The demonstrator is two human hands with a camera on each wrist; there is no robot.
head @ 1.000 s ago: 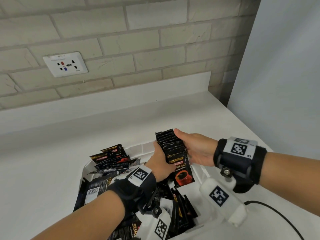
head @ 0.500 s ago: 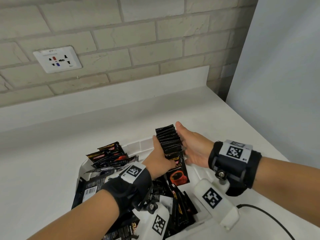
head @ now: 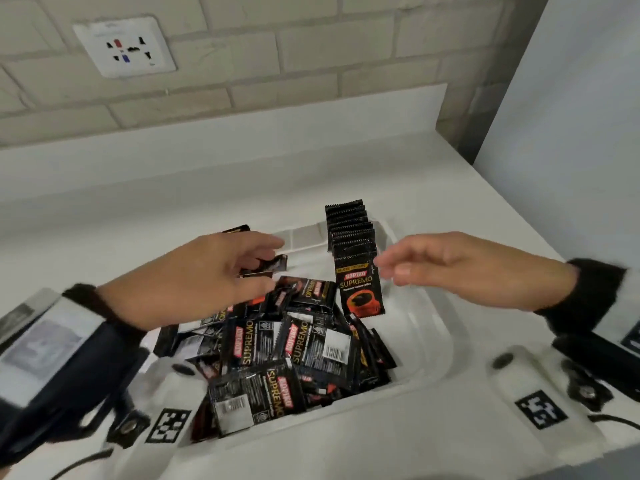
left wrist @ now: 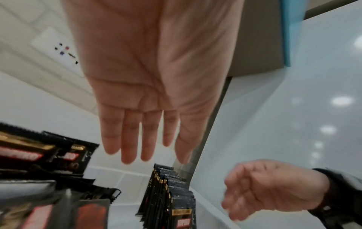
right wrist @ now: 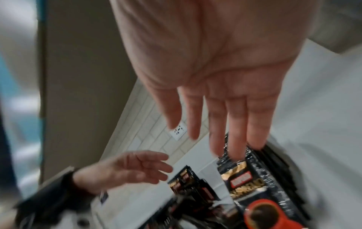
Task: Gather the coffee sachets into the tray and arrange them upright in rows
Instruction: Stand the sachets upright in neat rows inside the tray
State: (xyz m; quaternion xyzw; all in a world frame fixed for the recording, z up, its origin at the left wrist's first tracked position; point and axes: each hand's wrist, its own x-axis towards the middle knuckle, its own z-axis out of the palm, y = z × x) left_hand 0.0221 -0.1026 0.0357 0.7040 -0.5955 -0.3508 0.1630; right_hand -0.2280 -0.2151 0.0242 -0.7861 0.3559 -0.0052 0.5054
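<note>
Evenly and softly lit throughout, moderately bright, with only faint shadows on the white counter (head: 214, 188). Round glare spots on the glossy panel (left wrist: 313, 108) in the left wrist view. Sharp print on the upright row of coffee sachets (head: 356, 261) in the head view; smeared wrist straps at its lower corners. Heavily motion-blurred in the right wrist view, stretched and bent toward the edges.

**Both hands hovering, holding nothing**

The left hand (head: 194, 275) is reaching forward, palm down, fingers (left wrist: 129, 139) stretching out straight and close together. The right hand (head: 460, 268) is floating opposite it, fingers (right wrist: 235, 124) hanging loose and slightly bent. Dark wrist straps are wrapping both forearms.
</note>
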